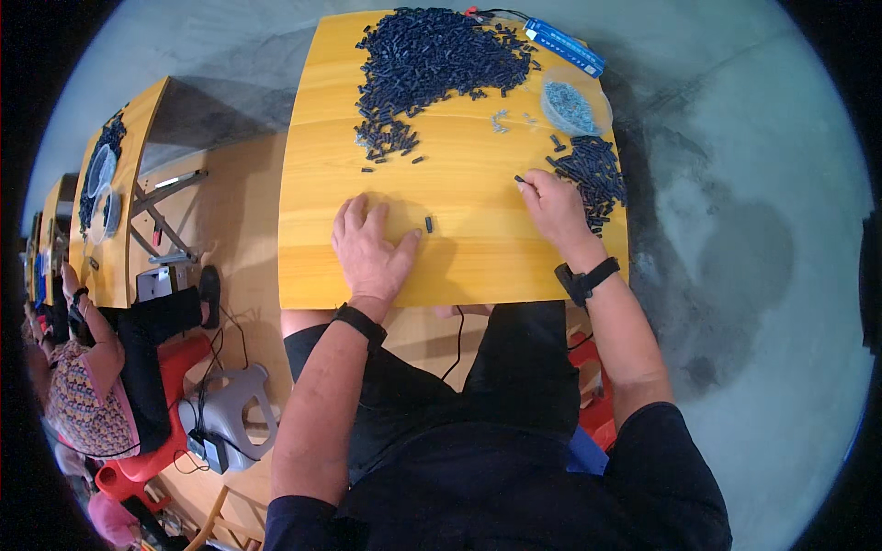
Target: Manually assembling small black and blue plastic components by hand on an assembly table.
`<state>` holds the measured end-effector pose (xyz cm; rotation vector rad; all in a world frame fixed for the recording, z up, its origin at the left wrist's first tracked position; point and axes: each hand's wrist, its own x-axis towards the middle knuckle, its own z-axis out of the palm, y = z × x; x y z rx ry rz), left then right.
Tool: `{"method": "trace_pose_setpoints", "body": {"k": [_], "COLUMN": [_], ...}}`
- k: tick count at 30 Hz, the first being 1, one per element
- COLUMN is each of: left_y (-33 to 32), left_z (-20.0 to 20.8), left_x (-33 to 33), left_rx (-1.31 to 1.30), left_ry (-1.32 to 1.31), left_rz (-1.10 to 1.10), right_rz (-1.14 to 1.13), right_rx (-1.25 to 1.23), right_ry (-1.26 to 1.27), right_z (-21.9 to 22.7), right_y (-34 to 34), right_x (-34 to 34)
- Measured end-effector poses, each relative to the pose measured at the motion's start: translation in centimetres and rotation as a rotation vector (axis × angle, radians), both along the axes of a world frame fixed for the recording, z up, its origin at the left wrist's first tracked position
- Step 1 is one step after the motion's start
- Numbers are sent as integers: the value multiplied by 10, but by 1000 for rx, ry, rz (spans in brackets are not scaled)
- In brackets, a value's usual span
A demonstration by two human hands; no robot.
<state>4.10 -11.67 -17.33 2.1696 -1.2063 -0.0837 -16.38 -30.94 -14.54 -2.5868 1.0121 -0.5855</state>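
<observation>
My left hand [369, 246] lies flat, palm down, fingers apart, on the yellow wooden table [459, 266]. A single small black piece [428, 224] stands just right of its thumb, apart from it. My right hand [554, 208] pinches a small black piece [520, 179] between thumb and fingertips, beside a small heap of black pieces [593, 174] at the table's right edge. A large heap of the same black pieces [432, 64] covers the far middle of the table.
A clear round dish of small grey parts [571, 106] sits at the far right, a blue box [565, 46] beyond it. Left stand similar tables [119, 220] with black pieces; another person [83, 386] sits on a red stool. Grey floor lies to the right.
</observation>
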Motion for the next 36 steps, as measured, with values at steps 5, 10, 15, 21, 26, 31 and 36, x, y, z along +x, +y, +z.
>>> {"method": "trace_pose_setpoints", "body": {"k": [5,10,15,21,26,31,36], "left_y": [1,-2,-2,-2,-2,-4,-3], "left_z": [3,2,3,1,1,1,1], "left_x": [-2,-4,-3,-3,-3,-4,-3], "left_rx": [14,9,21,6,-5,4,2], "left_ry": [14,-29,-30,-38,-36,-27,-33], "left_rz": [12,46,43,44,47,55,54], "right_rz": [4,25,9,-38,-22,-61,-275], "right_rx": [25,41,51,109,94,56,915], "right_ry": [20,74,124,184,176,-2,-321], "right_z": [1,2,-1,5,1,-11,7], "right_y": [2,0,0,1,-1,-2,7], "right_x": [-4,-7,-7,-6,-6,-10,-4]}}
